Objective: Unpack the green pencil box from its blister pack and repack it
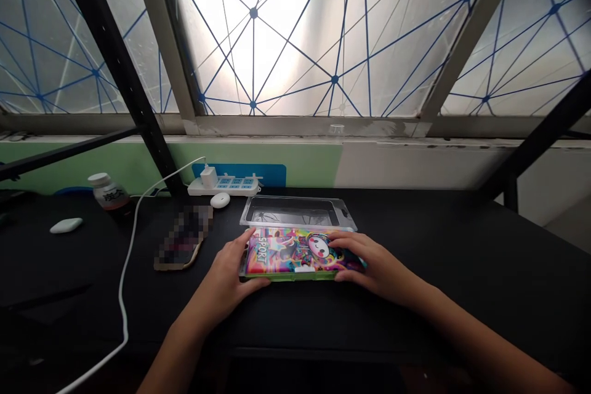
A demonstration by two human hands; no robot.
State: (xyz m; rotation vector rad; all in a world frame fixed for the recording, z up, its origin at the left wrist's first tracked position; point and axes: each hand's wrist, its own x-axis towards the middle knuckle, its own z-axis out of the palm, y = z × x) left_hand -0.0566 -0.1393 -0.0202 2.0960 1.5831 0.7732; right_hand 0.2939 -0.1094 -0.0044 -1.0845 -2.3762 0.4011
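Head view. A colourful case (295,251) lies flat on the black table (471,258), held at both ends. The left hand (229,277) clasps the left end, thumb along the near edge; the right hand (375,265) covers the right end. A clear tray (298,212) lies just behind the case. Against the wall, a power strip (231,184) carries a white charger (209,176), whose cable (124,277) runs to the near left. A phone (182,240) and a bottle (109,194) stand left of the case.
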